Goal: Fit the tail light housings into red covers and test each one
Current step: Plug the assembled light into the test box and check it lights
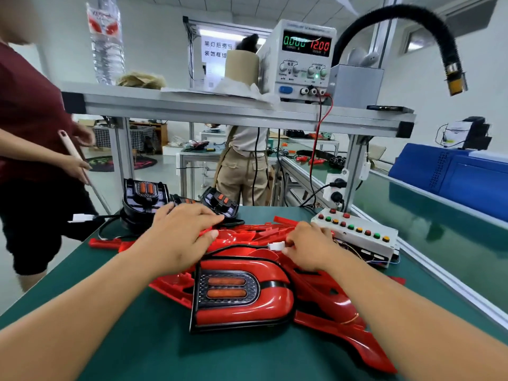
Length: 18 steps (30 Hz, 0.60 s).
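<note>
Head view: on the far shelf a clear bottle carries a red label too blurred to read. A white sign behind reads "尾灯后壳与" and "装饰框组", the rest hidden. On the green table's far left lie black housings, lenses up. The left hand lies on the loose red covers, fingers straight and slightly spread towards those housings. In the near middle sits a tail light already in its red cover, lens up. Its long axis runs left to right, with the flat end left and the rounded end pointing right. The right hand pinches a white plug between thumb and curled fingers. Above, the power supply shows green "0.000" and red "12.00". A button box sits far right.
</note>
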{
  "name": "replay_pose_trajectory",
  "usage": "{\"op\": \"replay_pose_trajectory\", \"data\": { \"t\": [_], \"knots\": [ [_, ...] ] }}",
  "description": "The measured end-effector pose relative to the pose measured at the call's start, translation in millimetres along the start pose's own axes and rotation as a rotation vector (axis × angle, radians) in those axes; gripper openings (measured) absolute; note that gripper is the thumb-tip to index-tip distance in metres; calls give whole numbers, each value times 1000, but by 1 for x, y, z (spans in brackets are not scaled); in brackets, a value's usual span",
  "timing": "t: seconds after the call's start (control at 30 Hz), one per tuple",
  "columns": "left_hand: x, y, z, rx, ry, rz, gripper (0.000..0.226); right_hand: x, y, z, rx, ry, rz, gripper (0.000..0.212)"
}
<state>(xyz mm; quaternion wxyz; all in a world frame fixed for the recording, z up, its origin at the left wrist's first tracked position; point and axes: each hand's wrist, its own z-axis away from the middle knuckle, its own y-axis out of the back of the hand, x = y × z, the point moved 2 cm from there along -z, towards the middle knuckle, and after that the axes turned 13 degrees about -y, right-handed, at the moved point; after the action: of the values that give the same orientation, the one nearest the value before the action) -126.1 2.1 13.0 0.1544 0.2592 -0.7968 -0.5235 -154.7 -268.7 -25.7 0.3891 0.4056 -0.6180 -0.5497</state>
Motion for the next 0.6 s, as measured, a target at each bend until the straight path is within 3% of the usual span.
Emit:
{"op": "replay_pose_trajectory", "data": {
  "t": [0.13, 0.43, 0.6],
  "knots": [
    [10, 0, -39, -81, -36, 43, 42, -1, -5, -6, -12, -5, -56, 37],
    [59, -46, -96, -283, -109, 113, 39, 6, 5, 6, 232, 236, -451, 16],
    [71, -54, -103, -274, -116, 150, 32, 14, 9, 12, 304, 315, -485, 17]
  ]
}}
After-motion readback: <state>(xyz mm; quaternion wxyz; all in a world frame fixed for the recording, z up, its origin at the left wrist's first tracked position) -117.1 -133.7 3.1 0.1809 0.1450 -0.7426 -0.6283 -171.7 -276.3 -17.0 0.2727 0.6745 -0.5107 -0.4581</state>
